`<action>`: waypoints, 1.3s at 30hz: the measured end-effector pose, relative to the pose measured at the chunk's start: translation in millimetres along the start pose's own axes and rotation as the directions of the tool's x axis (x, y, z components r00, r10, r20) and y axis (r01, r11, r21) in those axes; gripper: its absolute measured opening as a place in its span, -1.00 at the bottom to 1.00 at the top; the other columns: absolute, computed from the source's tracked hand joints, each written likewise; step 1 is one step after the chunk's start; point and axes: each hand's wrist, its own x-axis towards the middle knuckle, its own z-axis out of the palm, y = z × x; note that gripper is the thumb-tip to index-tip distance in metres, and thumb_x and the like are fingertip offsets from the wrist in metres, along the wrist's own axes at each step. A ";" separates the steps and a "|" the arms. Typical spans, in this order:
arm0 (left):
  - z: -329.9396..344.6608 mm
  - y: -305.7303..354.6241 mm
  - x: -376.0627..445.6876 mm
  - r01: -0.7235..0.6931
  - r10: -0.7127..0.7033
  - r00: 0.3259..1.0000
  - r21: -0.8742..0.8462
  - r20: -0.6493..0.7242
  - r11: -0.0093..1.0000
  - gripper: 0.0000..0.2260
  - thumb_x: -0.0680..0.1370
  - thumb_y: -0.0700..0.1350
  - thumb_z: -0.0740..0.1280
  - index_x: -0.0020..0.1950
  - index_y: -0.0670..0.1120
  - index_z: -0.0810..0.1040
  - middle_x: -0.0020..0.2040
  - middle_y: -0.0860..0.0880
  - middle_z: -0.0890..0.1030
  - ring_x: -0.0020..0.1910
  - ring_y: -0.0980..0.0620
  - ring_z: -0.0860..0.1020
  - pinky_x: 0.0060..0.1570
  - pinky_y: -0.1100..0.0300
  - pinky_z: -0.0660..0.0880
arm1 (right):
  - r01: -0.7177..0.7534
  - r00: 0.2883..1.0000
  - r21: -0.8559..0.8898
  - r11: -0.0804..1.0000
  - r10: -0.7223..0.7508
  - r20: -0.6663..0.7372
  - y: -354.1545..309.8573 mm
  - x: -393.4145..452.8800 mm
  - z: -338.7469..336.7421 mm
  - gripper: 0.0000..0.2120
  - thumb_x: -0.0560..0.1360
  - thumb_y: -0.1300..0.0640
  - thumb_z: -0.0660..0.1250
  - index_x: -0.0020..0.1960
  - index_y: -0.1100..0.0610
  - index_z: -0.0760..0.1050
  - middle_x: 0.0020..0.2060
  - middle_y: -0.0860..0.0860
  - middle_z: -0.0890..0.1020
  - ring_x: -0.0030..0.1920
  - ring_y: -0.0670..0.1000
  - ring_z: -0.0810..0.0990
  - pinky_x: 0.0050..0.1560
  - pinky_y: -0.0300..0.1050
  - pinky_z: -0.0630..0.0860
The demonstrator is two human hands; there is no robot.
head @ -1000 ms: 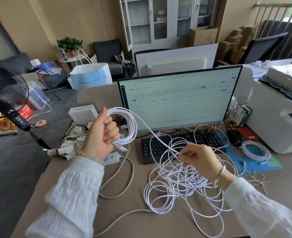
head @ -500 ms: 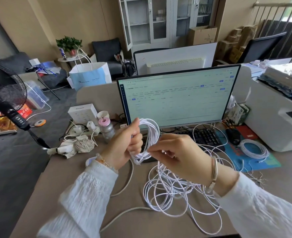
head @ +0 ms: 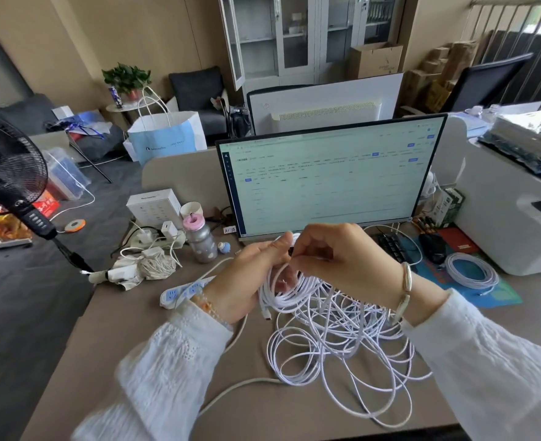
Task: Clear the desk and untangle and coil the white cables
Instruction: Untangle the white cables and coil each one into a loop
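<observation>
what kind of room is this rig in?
Most likely a shared office: a desk with a lit monitor, a printer beside it, glass-door filing cabinets behind, and a second workstation past the partition.

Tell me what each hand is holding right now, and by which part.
The left hand grips the coiled white cable around its gathered loops; the right hand pinches a strand at the coil's top.
</observation>
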 end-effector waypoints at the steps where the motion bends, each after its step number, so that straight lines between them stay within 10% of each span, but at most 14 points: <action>1: 0.2 -0.8 0.3 0.027 -0.026 0.999 -0.014 0.025 1.000 -0.66 0.54 0.05 0.26 -0.33 -0.15 0.43 -0.50 -0.06 0.42 -0.58 0.04 0.41 -0.55 0.29 0.33 | -0.012 1.000 -0.006 1.000 0.012 -0.002 1.6 0.6 1.3 -0.96 0.45 0.13 0.44 -0.14 0.06 0.58 -0.36 -0.09 0.64 -0.38 -0.07 0.57 -0.30 -0.27 0.47; 10: -16.0 18.9 3.1 0.155 -0.150 0.986 -0.067 0.074 0.986 -0.63 0.56 0.06 0.23 -0.34 -0.05 0.20 -0.58 0.07 0.15 -0.68 0.16 0.08 -0.58 0.36 -0.02 | -0.186 0.961 0.493 0.850 0.262 -0.088 30.0 -6.1 6.0 -0.94 0.54 0.32 0.31 -0.04 0.30 0.55 -0.17 0.12 0.70 -0.13 0.10 0.68 -0.01 -0.01 0.63; 19: -34.7 32.1 4.3 0.177 -0.167 0.980 -0.096 0.110 0.979 -0.60 0.56 0.09 0.23 -0.42 -0.03 0.29 -0.58 0.08 0.15 -0.68 0.18 0.08 -0.59 0.33 -0.02 | -0.307 0.952 0.254 0.917 0.299 0.071 49.9 -20.4 34.5 -0.61 0.42 0.36 0.33 0.14 -0.01 0.52 0.10 -0.16 0.58 0.11 -0.19 0.56 0.09 -0.09 0.58; 25: -47.4 36.7 6.0 0.148 -0.146 0.989 -0.102 0.025 0.984 -0.65 0.52 0.10 0.26 -0.34 -0.04 0.26 -0.58 0.08 0.14 -0.67 0.19 0.07 -0.58 0.33 -0.05 | -0.210 0.973 0.206 0.956 0.224 -0.051 56.1 -18.6 37.5 -0.93 0.44 0.13 0.46 -0.12 0.09 0.59 -0.22 -0.09 0.69 -0.20 -0.18 0.65 -0.11 -0.30 0.55; 33: -82.0 36.2 9.2 0.084 -0.110 0.989 -0.234 -0.099 0.969 -0.66 0.59 0.10 0.19 -0.31 -0.03 0.25 -0.59 0.09 0.15 -0.70 0.20 0.09 -0.67 0.32 0.00 | -0.304 0.923 0.594 0.745 0.384 -0.010 78.2 -25.3 11.3 -0.75 0.41 0.11 0.37 -0.09 0.32 0.49 -0.23 0.17 0.69 -0.23 0.16 0.69 -0.23 0.01 0.64; 39: -93.2 36.6 12.2 -0.028 -0.052 0.974 -0.347 -0.220 0.937 -0.64 0.59 0.09 0.19 -0.34 -0.02 0.24 -0.61 0.10 0.15 -0.71 0.19 0.10 -0.70 0.34 0.03 | -0.375 0.908 0.504 0.778 0.417 0.031 90.8 -32.9 9.8 -0.77 0.42 0.08 0.39 -0.14 0.27 0.50 -0.23 0.10 0.71 -0.55 -0.05 0.47 -0.54 -0.26 0.38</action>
